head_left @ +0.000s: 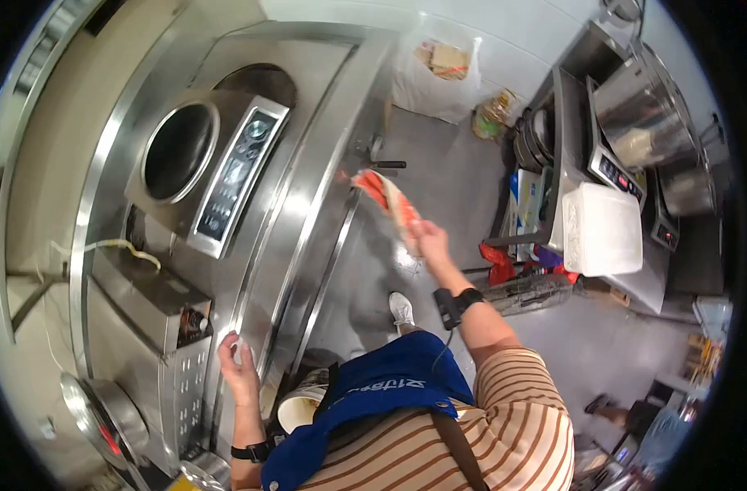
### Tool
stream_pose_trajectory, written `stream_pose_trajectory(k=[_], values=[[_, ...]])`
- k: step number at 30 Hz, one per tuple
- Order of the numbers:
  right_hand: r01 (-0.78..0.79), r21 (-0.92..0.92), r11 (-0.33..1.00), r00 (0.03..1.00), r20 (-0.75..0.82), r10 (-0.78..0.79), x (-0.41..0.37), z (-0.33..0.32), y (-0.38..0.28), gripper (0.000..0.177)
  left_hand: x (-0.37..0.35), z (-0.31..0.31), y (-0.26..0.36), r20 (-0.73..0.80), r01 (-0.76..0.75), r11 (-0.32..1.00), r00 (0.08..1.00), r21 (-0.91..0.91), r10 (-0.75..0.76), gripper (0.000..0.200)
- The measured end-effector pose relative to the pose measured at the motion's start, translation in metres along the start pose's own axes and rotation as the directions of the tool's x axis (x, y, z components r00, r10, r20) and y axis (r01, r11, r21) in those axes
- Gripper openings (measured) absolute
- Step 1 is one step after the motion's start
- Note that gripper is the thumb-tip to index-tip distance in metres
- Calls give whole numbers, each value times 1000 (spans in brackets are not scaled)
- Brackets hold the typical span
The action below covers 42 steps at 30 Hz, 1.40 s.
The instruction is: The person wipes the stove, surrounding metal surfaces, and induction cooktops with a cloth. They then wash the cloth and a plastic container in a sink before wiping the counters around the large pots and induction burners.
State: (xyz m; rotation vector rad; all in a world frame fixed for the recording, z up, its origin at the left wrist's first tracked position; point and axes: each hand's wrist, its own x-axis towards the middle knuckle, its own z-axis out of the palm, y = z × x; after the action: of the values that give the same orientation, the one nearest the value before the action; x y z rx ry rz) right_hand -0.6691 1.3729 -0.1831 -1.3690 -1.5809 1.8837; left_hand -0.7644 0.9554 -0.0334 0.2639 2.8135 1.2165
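Observation:
My right hand point(430, 239) is closed around one end of an orange-red and white cloth point(396, 203), which stretches out toward the front edge of the steel counter point(304, 200). The cloth's far end is slightly blurred and overlaps the counter front in this view. Down at the left, my left hand point(239, 370) is beside the same counter edge, its fingers loosely bent and apart with nothing in them. Beyond it, a perforated steel box point(185, 385) stands by the counter. An induction cooker point(234, 176) with a round dark bowl-shaped top is set on the counter.
A white bag point(414, 86) and an oil bottle point(494, 114) stand by the back wall. At right, a steel table point(571, 155) holds a white plastic tub point(602, 229) and a large pot point(643, 110). A white bucket point(300, 412) is beside my apron. Another person point(664, 434) appears lower right.

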Motion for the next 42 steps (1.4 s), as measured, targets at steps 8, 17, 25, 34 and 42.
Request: stream_pose_trajectory(k=[8, 17, 25, 34, 42], values=[[171, 290, 942, 977, 76, -201, -92, 201, 13, 42, 60, 62, 68, 260, -475, 880, 849, -3, 460, 25], [219, 319, 922, 968, -188, -165, 60, 221, 11, 52, 133, 161, 137, 482, -815, 554, 558, 169, 676, 42], [485, 273, 831, 861, -318, -398, 300, 161, -81, 52, 184, 202, 158, 589, -788, 525, 601, 322, 540, 49], [253, 258, 932, 904, -406, -133, 464, 142, -103, 36, 191, 183, 115, 678, -822, 349, 568, 450, 466, 57], [-226, -1, 974, 965, -136, 223, 261, 212, 94, 32, 187, 199, 156, 617, -705, 590, 679, 395, 398, 41]])
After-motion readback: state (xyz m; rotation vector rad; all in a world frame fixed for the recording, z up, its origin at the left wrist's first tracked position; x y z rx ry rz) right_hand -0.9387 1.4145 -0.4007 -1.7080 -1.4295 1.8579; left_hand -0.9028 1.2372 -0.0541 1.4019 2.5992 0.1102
